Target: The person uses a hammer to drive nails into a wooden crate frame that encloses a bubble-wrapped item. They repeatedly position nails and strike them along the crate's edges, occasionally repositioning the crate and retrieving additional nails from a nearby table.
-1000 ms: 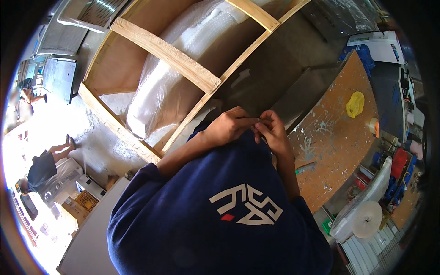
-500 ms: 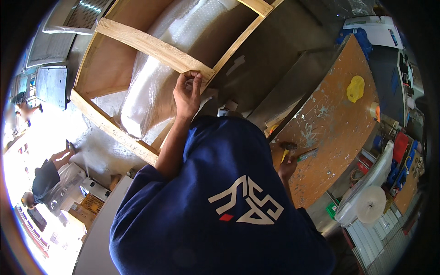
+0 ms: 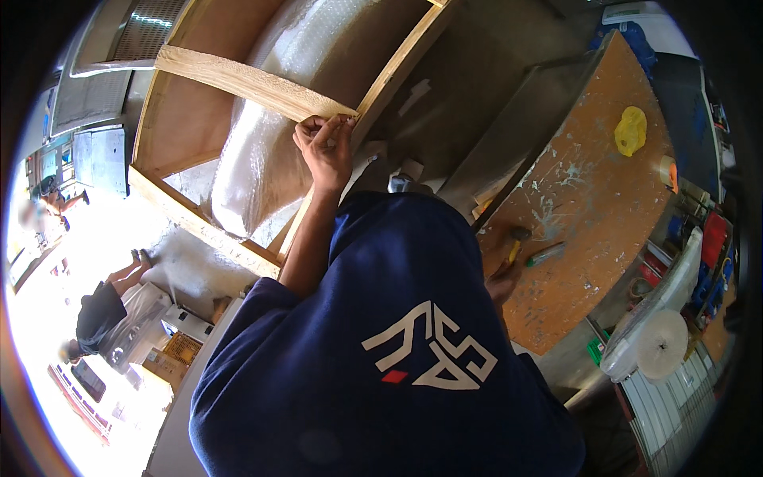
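Observation:
My left hand [image 3: 326, 151] is at the right end of a wooden slat [image 3: 246, 79] that crosses an open timber crate frame [image 3: 397, 60]. Its thumb and fingers are pinched together against the corner where slat and side rail meet; what they hold is too small to make out. Inside the crate lies a long, curved bundle in bubble wrap [image 3: 258, 151]. Low over the brown tabletop [image 3: 588, 207], my right hand [image 3: 502, 282] is closed around the yellow handle of a hammer [image 3: 515, 248]. A green-handled tool [image 3: 546, 254] lies just beyond it.
On the tabletop sit a crumpled yellow bag [image 3: 630, 131] and a tape roll [image 3: 668, 173]. A roll of wrap [image 3: 662, 344] stands to the right. Another person [image 3: 111, 314] is far off at the left, near boxes [image 3: 164, 367]. A grey panel [image 3: 179, 421] is at my lower left.
My left fingers have closed more tightly at the slat's end. My right hand and the hammer have shifted slightly, with the hammer's handle now showing more. The whole view has tilted a little.

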### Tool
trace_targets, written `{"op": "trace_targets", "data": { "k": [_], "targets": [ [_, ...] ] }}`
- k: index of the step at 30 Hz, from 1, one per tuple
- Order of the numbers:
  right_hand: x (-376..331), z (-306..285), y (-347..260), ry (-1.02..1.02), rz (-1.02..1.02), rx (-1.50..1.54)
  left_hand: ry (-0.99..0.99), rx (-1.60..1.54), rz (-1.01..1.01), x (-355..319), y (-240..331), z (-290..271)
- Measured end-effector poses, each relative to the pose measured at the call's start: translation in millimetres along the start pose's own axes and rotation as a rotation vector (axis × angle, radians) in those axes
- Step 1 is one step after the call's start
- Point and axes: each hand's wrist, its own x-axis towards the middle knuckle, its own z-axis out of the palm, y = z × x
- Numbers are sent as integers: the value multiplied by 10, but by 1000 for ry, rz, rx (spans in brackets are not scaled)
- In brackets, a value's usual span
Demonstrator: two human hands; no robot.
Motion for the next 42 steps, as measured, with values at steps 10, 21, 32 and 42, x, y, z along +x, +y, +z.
{"op": "trace_targets", "data": {
  "k": [10,21,32,42],
  "targets": [
    [921,-78,-632,-274,214,488,-77,120,-135,81,77,-36],
    [1105,85,-856,-410,177,616,-20,211,-116,75,83,29],
    [1296,-61,-1135,-451,179,655,-43,223,-66,66,28,34],
    [1580,-181,-1637,-573,-74,612,-34,233,-15,67,0,30]
  ]
}}
